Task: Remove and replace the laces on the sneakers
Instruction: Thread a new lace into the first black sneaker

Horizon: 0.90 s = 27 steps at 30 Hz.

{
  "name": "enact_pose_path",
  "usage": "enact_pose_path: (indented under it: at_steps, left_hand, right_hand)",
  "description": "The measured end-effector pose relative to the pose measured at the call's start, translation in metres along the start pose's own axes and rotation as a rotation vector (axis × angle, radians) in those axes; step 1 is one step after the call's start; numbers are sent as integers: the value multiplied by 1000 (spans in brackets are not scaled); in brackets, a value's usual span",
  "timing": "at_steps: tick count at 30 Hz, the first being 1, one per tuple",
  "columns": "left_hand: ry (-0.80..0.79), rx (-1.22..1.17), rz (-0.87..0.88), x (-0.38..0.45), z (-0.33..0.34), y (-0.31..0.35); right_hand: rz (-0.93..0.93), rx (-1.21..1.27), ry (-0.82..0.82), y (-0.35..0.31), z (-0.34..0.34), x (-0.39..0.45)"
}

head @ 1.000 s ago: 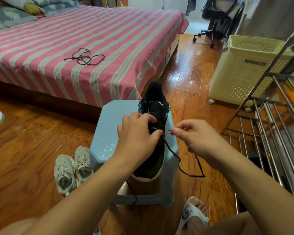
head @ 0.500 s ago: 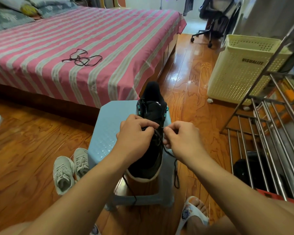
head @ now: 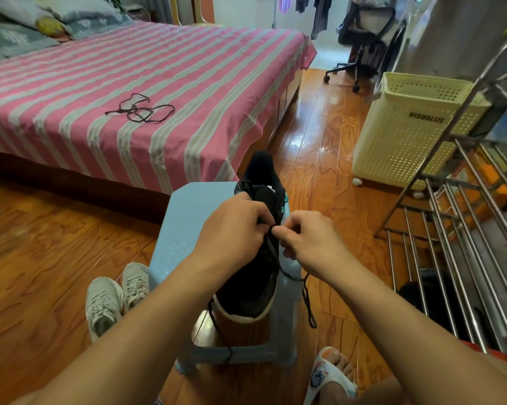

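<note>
A black sneaker (head: 253, 290) with a white sole and teal eyelet trim lies on a light blue plastic stool (head: 188, 217), toe towards me. My left hand (head: 234, 232) grips the sneaker over its eyelets. My right hand (head: 307, 244) pinches the black lace (head: 306, 290) right beside the left hand's fingertips. One end of the lace hangs off the stool's right side, another trails down under the toe. The eyelets themselves are hidden by my hands. A second loose black lace (head: 141, 111) lies tangled on the bed.
The pink striped bed (head: 124, 71) stands behind the stool. A pair of grey sneakers (head: 115, 296) sits on the wooden floor left of the stool. A cream laundry basket (head: 407, 130) and a metal shoe rack (head: 456, 235) stand on the right. My sandalled foot (head: 331, 372) is below.
My right hand has come in from the right with the lace and now meets the left hand over the sneaker. The hanging loop of lace has shortened.
</note>
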<state>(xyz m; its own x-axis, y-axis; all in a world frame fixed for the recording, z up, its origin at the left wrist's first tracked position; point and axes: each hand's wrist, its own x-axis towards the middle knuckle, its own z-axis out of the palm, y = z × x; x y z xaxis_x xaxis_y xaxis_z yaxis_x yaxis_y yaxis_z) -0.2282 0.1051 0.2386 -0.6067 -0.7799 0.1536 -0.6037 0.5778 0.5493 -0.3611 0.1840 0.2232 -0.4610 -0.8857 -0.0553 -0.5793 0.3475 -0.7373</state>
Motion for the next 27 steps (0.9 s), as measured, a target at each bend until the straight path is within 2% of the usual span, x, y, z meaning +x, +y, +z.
enact_pose_path:
  at_steps: [5, 9, 12, 15, 17, 20, 22, 24, 27]
  left_hand:
    - [13, 114, 68, -2, 0, 1]
    - [18, 108, 93, -2, 0, -1]
    - [87, 102, 129, -5, 5, -3]
    - [124, 172, 195, -9, 9, -6]
    - [131, 187, 205, -11, 8, -7]
    - [150, 65, 130, -10, -1, -13]
    - [264, -50, 41, -6, -18, -28]
    - [507, -216, -149, -1, -44, -55]
    - [933, -749, -549, 1, -83, -95]
  right_hand:
    - [-18, -50, -51, 1, -5, 1]
    - [-30, -116, -29, -1, -7, 2]
    - [-36, -188, -26, 0, -9, 2]
    - [-231, -313, 117, 2, -11, 0]
    - [-383, -335, 98, 1, -10, 0]
    - [-416, -310, 51, 1, -9, 3]
    - [-410, -316, 50, 3, -11, 6]
    - [-395, -321, 35, 5, -13, 6]
    - [-382, -304, 21, 5, -14, 5]
